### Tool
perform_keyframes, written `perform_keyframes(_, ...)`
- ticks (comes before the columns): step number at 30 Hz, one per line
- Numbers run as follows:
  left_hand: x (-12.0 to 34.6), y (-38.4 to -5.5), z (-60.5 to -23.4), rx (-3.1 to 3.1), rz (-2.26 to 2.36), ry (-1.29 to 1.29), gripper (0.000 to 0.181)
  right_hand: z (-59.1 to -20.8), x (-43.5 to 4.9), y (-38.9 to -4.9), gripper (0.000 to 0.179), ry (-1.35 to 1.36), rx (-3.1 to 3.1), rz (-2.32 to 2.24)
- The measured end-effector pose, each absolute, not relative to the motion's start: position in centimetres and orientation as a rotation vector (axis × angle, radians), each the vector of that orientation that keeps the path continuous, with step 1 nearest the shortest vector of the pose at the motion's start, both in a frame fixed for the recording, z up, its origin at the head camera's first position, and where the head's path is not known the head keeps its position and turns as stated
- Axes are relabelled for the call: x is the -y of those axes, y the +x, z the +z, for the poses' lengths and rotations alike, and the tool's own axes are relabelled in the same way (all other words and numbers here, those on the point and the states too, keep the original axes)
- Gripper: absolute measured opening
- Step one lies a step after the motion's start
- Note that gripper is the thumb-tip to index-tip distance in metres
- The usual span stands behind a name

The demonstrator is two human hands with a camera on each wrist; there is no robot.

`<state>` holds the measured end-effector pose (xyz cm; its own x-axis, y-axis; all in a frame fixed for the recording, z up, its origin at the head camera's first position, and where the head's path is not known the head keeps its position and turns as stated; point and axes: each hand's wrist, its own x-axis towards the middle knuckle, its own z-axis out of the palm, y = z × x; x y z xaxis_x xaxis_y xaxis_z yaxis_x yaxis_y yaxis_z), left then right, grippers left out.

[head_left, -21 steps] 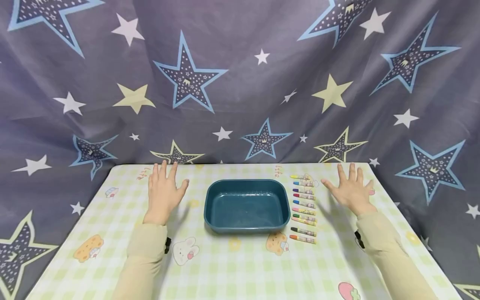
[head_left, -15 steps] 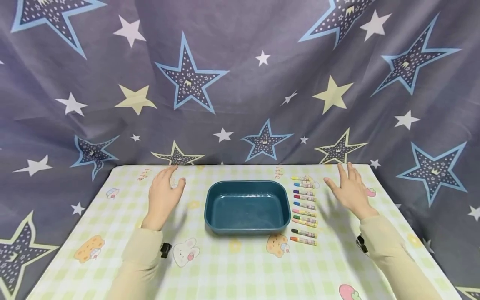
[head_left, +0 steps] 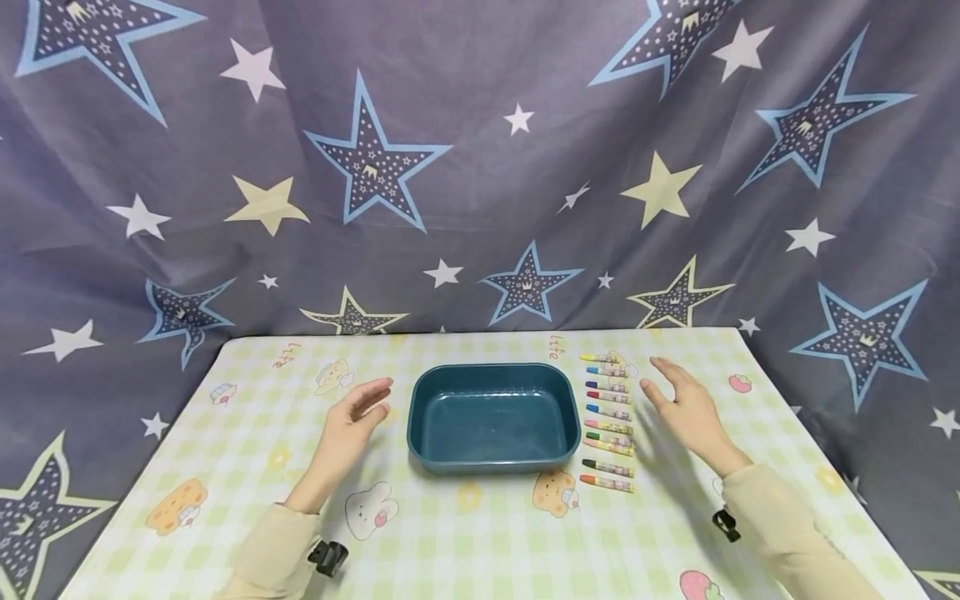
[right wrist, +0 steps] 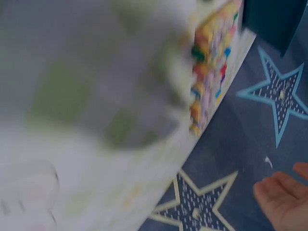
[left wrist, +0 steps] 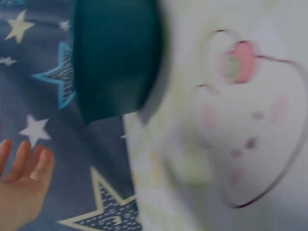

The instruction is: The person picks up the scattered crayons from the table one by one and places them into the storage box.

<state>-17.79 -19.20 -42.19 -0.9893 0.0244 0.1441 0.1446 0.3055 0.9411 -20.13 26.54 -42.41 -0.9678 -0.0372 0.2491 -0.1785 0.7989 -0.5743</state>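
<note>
"Well, where are the two hands?"

"Well apart, on opposite sides of a dark teal tray point(head_left: 495, 421). At the tray's nine o'clock, a person's left hand point(head_left: 354, 425) hovers near the rim, fingers loosely bent, with a gap between fingers and thumb."

"And the right hand point(head_left: 686, 408)?"

"At three o'clock, beyond a column of crayons point(head_left: 609, 412), its fingers extended and the thumb spread toward them. Neither hand touches tray or crayons."

"How do the crayons lie?"

"Flat on the checked tablecloth point(head_left: 480, 554), just beside the tray at three o'clock, ten in all, coloured tips toward nine. A yellow crayon point(head_left: 600, 358) is farthest off, at the twelve o'clock end; an orange crayon point(head_left: 607, 483) is nearest, at six, beside a black crayon point(head_left: 608, 468)."

"What else is in the scene?"

"A star-patterned curtain point(head_left: 480, 167) hangs at twelve o'clock. A printed rabbit point(head_left: 367, 510) decorates the cloth at the tray's eight. Black gadgets point(head_left: 327, 557) show at both pale sleeves point(head_left: 273, 542). The right wrist view blurs the crayons."
</note>
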Motion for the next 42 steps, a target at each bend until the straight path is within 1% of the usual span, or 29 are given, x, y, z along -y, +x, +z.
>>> perform_keyframes(5,18.3,-19.4,-44.6,2.436,-1.837,-0.235,0.041,-42.8,-25.6,-19.3,0.048,0.141,2.695,1.073)
perform_keyframes(11,17.8,-22.3,-47.3,2.43,-1.928,-0.218,0.047,-43.8,-24.8,-19.0,0.041,0.145,2.702,1.124)
perform_keyframes(19,16.9,-24.6,-47.9,2.499,-2.032,-0.196,0.059,-44.4,-24.0,-18.9,0.035,0.204,2.728,1.099)
perform_keyframes(25,16.8,-25.1,-48.2,2.562,-1.973,-0.155,0.06,-44.5,-23.4,-18.7,0.033,0.241,2.723,1.087)
perform_keyframes(33,16.5,-24.1,-48.9,2.568,-1.957,-0.052,0.056,-45.3,-23.5,-19.0,0.027,0.352,2.694,1.094)
perform_keyframes(37,16.2,-24.0,-48.9,2.559,-1.958,-0.076,0.055,-45.4,-24.6,-20.4,0.026,0.342,2.645,1.132)
perform_keyframes(42,16.4,-24.1,-48.5,2.558,-1.959,-0.073,0.055,-44.9,-26.1,-23.0,0.028,0.243,2.632,1.292)
